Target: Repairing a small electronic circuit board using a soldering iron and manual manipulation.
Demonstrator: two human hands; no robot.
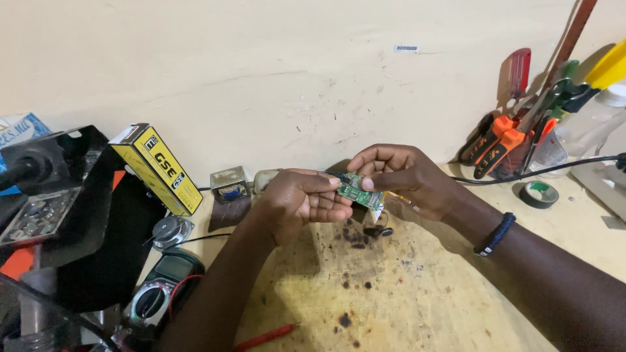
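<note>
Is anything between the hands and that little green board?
No, nothing visible. Both the left hand and the right hand grip the green board directly, fingers pinching it at each end, above the stained table. A dark wire hangs below it.

Hidden and cut-off parts at the counter

Green circuit board (pixel 358 190) mostly covered by fingers of left hand (pixel 303 199) and right hand (pixel 401 176); components too small to tell. Small dark part (pixel 378 231) under the board unclear. Multimeter (pixel 156 296) partly behind left forearm. Red probe (pixel 264 337), black stand (pixel 59 208) and blue box (pixel 19 127) cut by frame edges. Tool handles (pixel 515 130) overlap, tips hidden.
</note>
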